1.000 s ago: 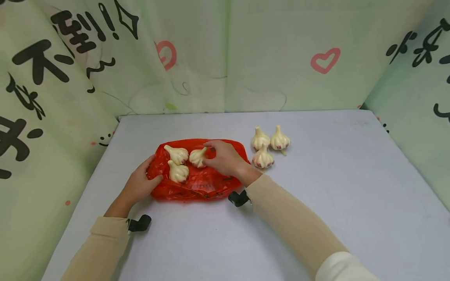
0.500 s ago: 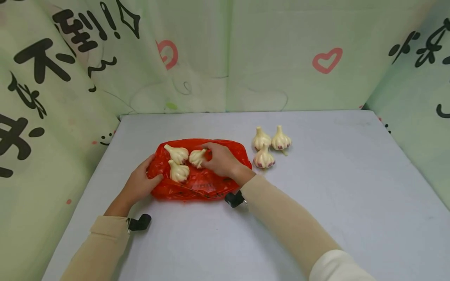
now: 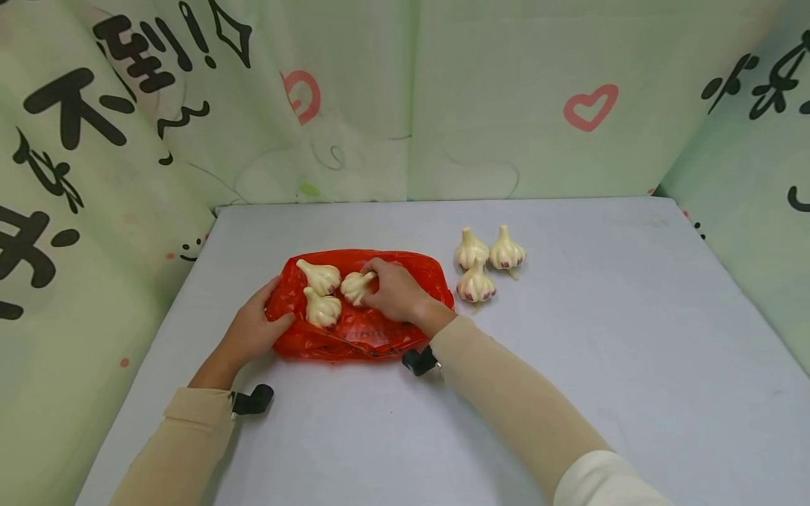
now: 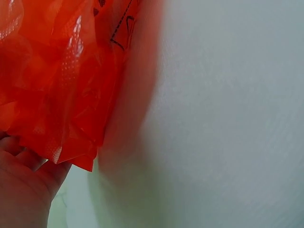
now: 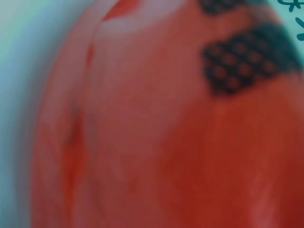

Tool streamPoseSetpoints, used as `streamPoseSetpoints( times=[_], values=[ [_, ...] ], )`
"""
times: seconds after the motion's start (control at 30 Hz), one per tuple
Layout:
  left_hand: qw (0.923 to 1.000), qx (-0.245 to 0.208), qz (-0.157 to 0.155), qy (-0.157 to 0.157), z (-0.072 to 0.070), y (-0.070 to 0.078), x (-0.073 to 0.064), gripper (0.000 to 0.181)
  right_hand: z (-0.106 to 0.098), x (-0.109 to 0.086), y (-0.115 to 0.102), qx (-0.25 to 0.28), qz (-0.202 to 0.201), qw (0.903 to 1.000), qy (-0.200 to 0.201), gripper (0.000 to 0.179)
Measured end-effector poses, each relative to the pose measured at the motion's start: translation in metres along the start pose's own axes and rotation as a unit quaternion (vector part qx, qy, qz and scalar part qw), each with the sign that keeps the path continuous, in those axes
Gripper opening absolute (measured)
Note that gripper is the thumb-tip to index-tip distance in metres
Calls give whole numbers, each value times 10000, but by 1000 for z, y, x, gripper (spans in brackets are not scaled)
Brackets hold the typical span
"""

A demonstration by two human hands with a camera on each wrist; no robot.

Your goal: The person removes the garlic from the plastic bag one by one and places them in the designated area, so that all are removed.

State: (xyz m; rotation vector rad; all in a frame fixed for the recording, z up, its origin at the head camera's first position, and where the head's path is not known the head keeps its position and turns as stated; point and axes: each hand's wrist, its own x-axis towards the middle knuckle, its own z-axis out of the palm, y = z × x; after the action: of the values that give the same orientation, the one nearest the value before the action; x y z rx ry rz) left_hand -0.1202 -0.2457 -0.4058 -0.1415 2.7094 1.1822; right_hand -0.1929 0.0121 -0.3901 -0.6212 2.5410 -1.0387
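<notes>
A red plastic bag (image 3: 380, 334) lies spread open on the white table, its edges standing up around it. My left hand (image 3: 254, 329) grips its left end, with the thumb on the near side; in the left wrist view the fingers pass behind the bag's plastic. Inside the bag, my right hand (image 3: 401, 294) pinches a garlic bulb (image 3: 354, 288) by its right side. Left of that bulb lie two more, an upper garlic bulb (image 3: 321, 277) and a lower garlic bulb (image 3: 323, 309). Blurred red plastic (image 5: 142, 118) with black print fills most of the right wrist view.
Right of the bag three garlic bulbs stand close together: one at the front (image 3: 476, 284), one at the back left (image 3: 471, 248) and one at the back right (image 3: 506, 251). A printed green curtain (image 3: 481, 105) hangs behind the table (image 3: 601, 316).
The right hand has shifted slightly left and down around the garlic bulb, which tilts a little. My left hand stays at the bag's left end. The other bulbs lie as before.
</notes>
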Motion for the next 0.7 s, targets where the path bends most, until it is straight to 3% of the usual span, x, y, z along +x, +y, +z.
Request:
streamPoseSetpoints(
  times=[0.3,0.7],
  values=[
    [10000,-25,49,41,0,-2,0,79,3,2,3,-282,-272,9992,-33,49],
    [10000,11,-83,52,2,-2,1,81,7,1,1,-240,-4,9996,-132,48]
  ],
)
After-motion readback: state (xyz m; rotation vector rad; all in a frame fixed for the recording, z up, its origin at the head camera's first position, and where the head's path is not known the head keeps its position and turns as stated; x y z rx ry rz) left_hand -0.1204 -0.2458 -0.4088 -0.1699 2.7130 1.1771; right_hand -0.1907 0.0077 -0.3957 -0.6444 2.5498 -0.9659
